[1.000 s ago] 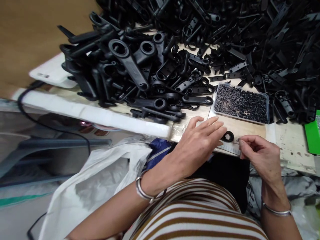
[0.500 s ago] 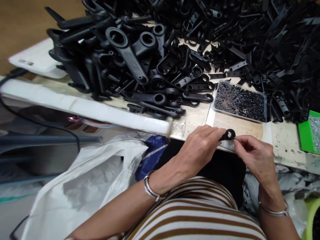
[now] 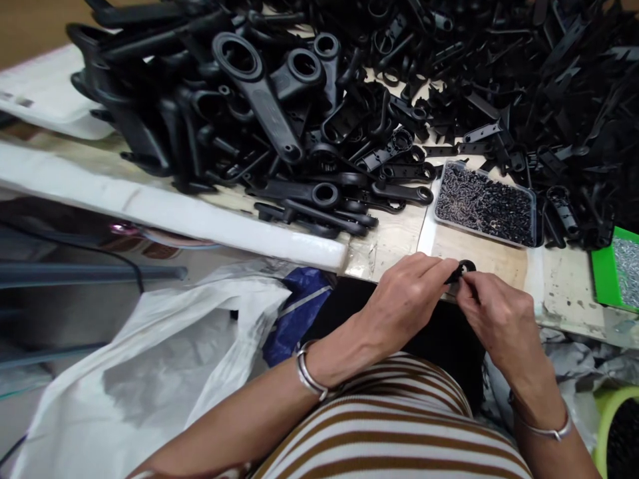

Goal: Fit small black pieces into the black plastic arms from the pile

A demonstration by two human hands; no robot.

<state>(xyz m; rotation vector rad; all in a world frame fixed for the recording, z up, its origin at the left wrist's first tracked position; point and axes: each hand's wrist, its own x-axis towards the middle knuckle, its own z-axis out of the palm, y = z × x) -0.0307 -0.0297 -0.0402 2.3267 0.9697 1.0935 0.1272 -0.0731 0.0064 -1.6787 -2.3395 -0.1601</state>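
My left hand (image 3: 407,299) pinches a small black plastic ring part (image 3: 463,269) just above the table's front edge. My right hand (image 3: 494,319) is closed in a pinch right against that part from the right; what its fingertips hold is too small to see. Both wrists wear silver bangles. Just behind the hands stands a clear tray (image 3: 533,199) filled with small black screws.
A big heap of black plastic levers and arms (image 3: 279,120) covers the table behind. A green tray (image 3: 602,276) with silvery bits sits at the right. A white foam strip (image 3: 164,213) edges the table; a white plastic bag (image 3: 150,379) hangs below left.
My left hand went from lying flat by the ring part to picking it up. My right hand has moved in and now touches the part.
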